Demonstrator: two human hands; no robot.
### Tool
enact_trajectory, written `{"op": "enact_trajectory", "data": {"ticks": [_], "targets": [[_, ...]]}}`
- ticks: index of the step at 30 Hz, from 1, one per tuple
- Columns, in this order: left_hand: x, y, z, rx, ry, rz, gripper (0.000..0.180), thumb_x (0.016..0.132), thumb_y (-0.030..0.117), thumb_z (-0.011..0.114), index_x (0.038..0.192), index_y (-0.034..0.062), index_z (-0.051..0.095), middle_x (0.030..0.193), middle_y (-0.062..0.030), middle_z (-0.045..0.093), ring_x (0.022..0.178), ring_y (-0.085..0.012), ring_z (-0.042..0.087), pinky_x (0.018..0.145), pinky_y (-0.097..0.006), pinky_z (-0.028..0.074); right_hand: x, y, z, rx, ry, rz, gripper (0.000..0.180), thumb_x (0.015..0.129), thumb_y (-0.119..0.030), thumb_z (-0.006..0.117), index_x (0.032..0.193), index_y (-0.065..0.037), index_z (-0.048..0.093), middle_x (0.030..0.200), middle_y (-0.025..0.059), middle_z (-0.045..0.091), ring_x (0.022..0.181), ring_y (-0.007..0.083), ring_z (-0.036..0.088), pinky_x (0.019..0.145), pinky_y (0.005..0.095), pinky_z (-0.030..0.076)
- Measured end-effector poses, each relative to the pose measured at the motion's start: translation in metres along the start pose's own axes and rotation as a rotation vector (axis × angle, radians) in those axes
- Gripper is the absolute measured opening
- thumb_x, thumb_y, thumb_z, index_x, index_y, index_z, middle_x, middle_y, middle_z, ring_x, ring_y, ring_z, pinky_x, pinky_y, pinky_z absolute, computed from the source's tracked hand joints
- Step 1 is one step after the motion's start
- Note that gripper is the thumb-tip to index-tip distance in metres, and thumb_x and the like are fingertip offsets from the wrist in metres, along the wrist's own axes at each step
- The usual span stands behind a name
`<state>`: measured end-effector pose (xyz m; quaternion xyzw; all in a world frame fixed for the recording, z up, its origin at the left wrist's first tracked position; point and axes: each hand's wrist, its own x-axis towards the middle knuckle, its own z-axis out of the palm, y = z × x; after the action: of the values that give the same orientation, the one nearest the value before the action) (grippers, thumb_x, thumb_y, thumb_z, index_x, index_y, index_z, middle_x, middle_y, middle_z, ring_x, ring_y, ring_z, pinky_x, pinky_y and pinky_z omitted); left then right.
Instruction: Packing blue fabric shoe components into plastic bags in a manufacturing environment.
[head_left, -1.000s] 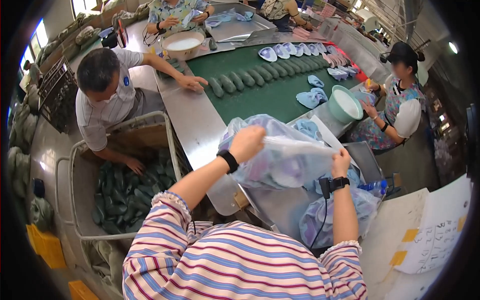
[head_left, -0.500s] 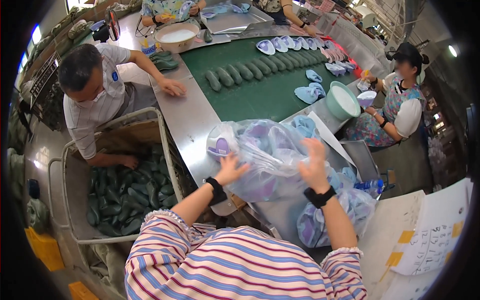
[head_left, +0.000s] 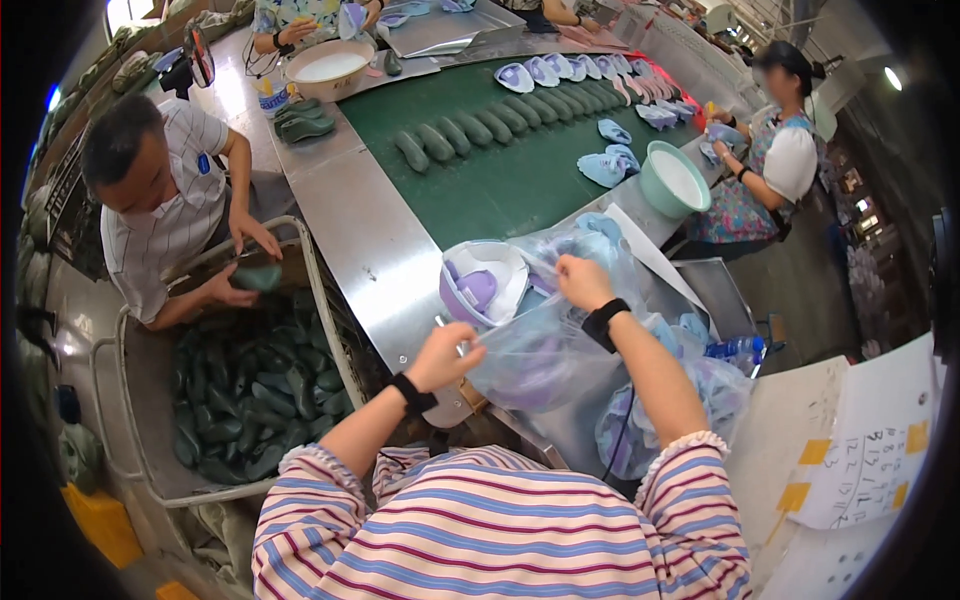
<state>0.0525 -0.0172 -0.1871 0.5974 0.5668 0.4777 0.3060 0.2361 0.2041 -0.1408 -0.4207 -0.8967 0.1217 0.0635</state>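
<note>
A clear plastic bag (head_left: 535,345) of blue and purple shoe uppers lies on the metal table edge in front of me. My right hand (head_left: 588,283) pinches the bag's film near its top. Closed at the bag's near left side, my left hand (head_left: 447,357) holds a thin silvery tool (head_left: 462,348); its kind is hard to make out. White and purple shoe uppers (head_left: 490,285) show at the bag's opening, between and beyond my hands. A second bag of blue uppers (head_left: 630,430) rests right of the first, below my right forearm.
Dark green shoe lasts (head_left: 500,122) line the green belt (head_left: 470,195), with uppers beyond. At left, a person (head_left: 165,190) holds a last over a cart (head_left: 130,400) full of lasts. Another person (head_left: 775,170) works at right by a green basin (head_left: 672,180). Papers (head_left: 870,450) lie near right.
My open hands have closed; the right has moved left and now pinches the bag's film. White and purple uppers are more exposed. The person at left has lifted a last from the cart.
</note>
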Motion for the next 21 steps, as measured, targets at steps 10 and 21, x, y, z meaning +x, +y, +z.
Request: {"op": "enact_trajectory", "data": {"ticks": [10,21], "targets": [[0.074,-0.088,-0.011,-0.173,0.142,-0.470,0.086,0.072,0.022,0.071,0.134,0.0006,0.014,0.104,-0.0207,0.055,0.108,-0.0311,0.049,0.092,-0.040,0.038,-0.013,-0.024,-0.053,0.667,-0.031,0.062,0.009,0.076,-0.006,0.053,0.082,0.000,0.056,0.067,0.0073,0.060,0.060,0.0137,0.057,0.054,0.0283,0.044],[0.105,-0.110,-0.028,0.362,-0.002,0.079,0.055,0.058,0.004,0.060,0.111,0.0146,0.050,0.113,-0.0159,0.048,0.109,-0.0355,0.043,0.092,-0.040,0.038,-0.087,-0.017,0.006,-0.014,-0.442,-0.282,0.077,0.076,-0.035,0.062,0.138,-0.014,0.022,0.134,0.0180,0.032,0.120,0.0344,0.037,0.095,0.0459,0.033]]}}
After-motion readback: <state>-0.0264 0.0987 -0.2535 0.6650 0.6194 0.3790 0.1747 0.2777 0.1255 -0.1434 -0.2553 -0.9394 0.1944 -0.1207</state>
